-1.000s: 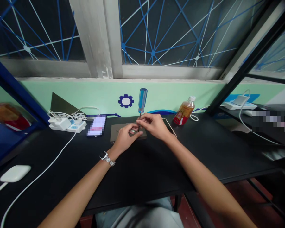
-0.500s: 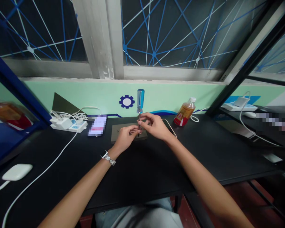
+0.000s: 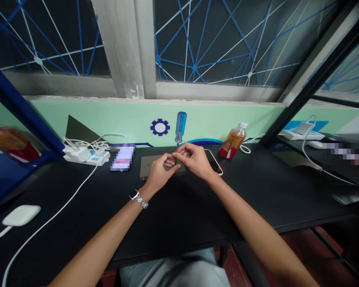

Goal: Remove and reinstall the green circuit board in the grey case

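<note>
A screwdriver [image 3: 181,124] with a clear blue handle stands nearly upright, handle up, leaning slightly right. My right hand [image 3: 194,159] pinches its metal shaft between thumb and fingertips. Close against it, my left hand [image 3: 160,172] is closed around the lower shaft, with its thumb pointing right; the screwdriver's tip is hidden by the fingers. Beneath both hands a flat grey-brown box-like slab [image 3: 145,164] lies on the black table [image 3: 179,215]. A silver watch [image 3: 134,195] and bracelet circle my left wrist.
Right of the hands lies a phone [image 3: 213,162]; beyond it stands a bottle of amber drink [image 3: 232,140]. To the left are a lit phone [image 3: 122,157], a white power strip [image 3: 99,158] with plugs and cables, and a white rounded device [image 3: 22,216]. A wall closes off the back.
The screwdriver's handle has shifted a little right and tilts more. My left hand has moved slightly up and right, its fingers now closer around the shaft.
</note>
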A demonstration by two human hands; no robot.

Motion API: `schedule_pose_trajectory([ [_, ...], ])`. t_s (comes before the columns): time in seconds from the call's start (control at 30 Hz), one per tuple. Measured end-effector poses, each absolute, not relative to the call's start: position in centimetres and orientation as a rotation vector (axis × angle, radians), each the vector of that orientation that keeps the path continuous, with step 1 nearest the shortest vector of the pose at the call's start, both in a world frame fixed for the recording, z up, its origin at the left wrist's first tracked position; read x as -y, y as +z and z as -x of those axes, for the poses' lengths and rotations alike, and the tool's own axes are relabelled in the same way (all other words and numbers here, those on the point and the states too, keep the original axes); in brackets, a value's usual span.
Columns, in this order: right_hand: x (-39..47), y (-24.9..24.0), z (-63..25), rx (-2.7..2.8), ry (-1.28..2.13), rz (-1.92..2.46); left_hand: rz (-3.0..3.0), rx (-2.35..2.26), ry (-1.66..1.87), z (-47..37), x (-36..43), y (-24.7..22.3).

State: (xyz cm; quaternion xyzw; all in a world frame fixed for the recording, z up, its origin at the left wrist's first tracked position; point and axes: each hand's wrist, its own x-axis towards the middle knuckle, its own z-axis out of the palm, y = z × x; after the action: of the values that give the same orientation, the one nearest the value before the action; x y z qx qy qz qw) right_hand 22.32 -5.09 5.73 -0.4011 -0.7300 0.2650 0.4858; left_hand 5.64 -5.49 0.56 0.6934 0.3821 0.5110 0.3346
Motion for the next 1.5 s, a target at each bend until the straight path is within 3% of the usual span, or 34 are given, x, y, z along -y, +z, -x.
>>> schedule_pose_trajectory([
  [0.23, 5.1, 4.7, -21.1, 1.681, 0.483, 1.072, -1.774, -1.011, 1.356, -5.7, 5.2, 0.2],
  [0.63, 5.5, 6.1, -22.7, 1.846, 0.899, 0.902, -1.928, -0.887, 1.196, -4.6, 5.4, 0.8],
  [1.03, 5.1, 4.2, -21.5, 1.677, 0.59, 1.007, -1.843, -1.088, 1.44, -6.1, 5.5, 0.0],
  [1.5, 5.4, 5.7, -23.0, 1.874, 0.706, 1.015, -1.921, -0.864, 1.182, -4.5, 5.3, 0.7],
])
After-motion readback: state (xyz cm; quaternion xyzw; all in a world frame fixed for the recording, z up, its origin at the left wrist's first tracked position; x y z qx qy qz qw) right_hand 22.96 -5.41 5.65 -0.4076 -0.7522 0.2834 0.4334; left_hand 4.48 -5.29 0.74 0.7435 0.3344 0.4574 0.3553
